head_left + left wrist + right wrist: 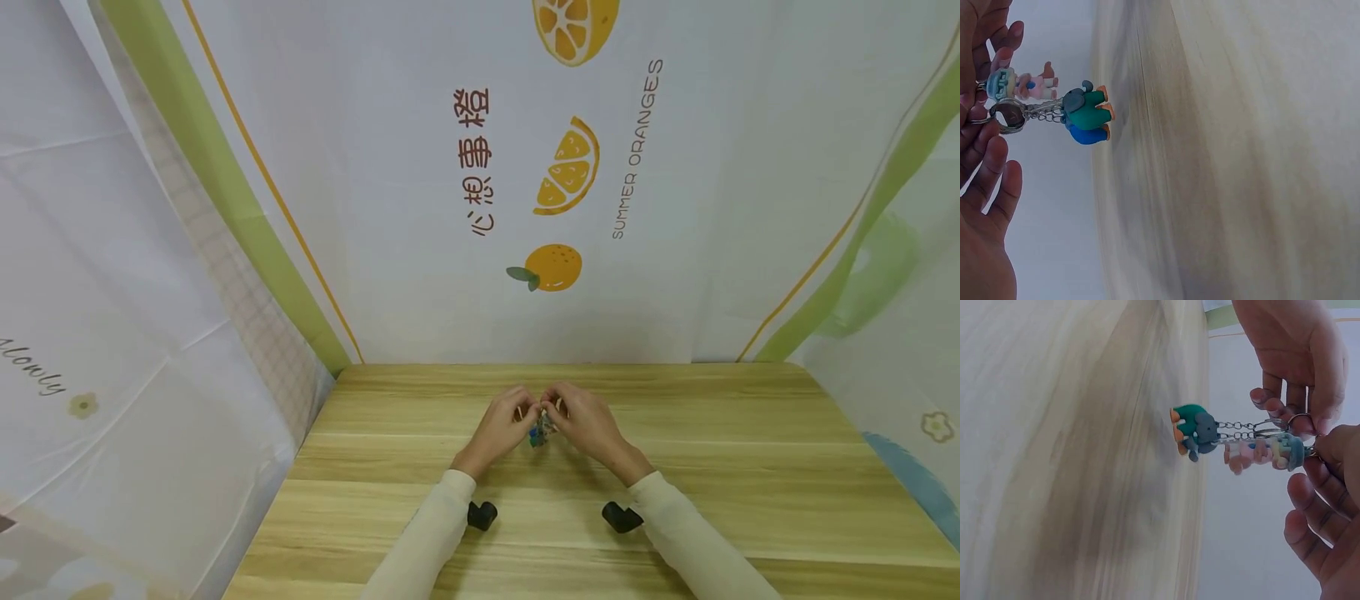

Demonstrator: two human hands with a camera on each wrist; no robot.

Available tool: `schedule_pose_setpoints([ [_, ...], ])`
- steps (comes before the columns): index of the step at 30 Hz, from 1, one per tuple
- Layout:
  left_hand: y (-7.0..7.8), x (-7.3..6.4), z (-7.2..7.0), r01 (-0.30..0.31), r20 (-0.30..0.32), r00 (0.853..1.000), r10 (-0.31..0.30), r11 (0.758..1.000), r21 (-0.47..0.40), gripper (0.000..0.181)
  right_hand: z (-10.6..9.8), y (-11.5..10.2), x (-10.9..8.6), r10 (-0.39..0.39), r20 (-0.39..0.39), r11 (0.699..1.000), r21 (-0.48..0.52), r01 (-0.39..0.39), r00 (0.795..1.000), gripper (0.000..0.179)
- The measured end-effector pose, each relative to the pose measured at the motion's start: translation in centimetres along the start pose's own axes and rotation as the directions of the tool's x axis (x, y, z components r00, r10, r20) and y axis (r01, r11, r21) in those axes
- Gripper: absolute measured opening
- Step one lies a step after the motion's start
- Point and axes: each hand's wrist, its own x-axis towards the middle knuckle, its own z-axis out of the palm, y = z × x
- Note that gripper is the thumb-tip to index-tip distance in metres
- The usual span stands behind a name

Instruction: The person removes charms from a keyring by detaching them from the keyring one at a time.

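Both hands meet close over the table, with a cluster of keychains point(538, 435) hanging between their fingertips. My left hand point(504, 427) pinches a metal split ring point(1300, 415). From the rings, short chains lead to a grey elephant charm with a green body point(1089, 114) and a similar blue-bodied one point(1088, 135). Opposite it, my right hand point(588, 421) pinches the metal fitting at the top of a small doll keychain point(1259, 453), pink with a teal cap. The doll dangles beside the elephants' chains. Fingertips partly hide where the rings and the doll's fitting meet.
The wood-grain table point(735, 467) spreads out beneath the hands. A white cloth point(405, 192) with orange prints hangs behind its far edge, and more printed cloth point(135, 333) hangs at the left. Black wrist mounts point(482, 516) show by both sleeves.
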Motion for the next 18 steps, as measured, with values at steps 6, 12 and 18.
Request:
schedule_pose_setpoints([
  [6,-0.12,0.00,-0.06,-0.036,-0.024,0.999,0.036,0.999,0.013,0.015,0.20,0.05,-0.06,-0.012,-0.027,1.000,-0.009,0.012,1.000,0.007],
  [12,-0.09,-0.11,-0.11,-0.076,-0.047,0.996,0.076,0.997,-0.003,0.017,0.41,0.15,-0.09,0.012,-0.032,1.000,-0.009,-0.013,0.999,0.008],
  [18,-0.01,-0.11,-0.10,-0.067,-0.048,0.997,0.068,0.998,0.013,0.015,0.36,0.06,-0.06,0.040,-0.033,0.999,-0.004,-0.040,0.999,0.004],
])
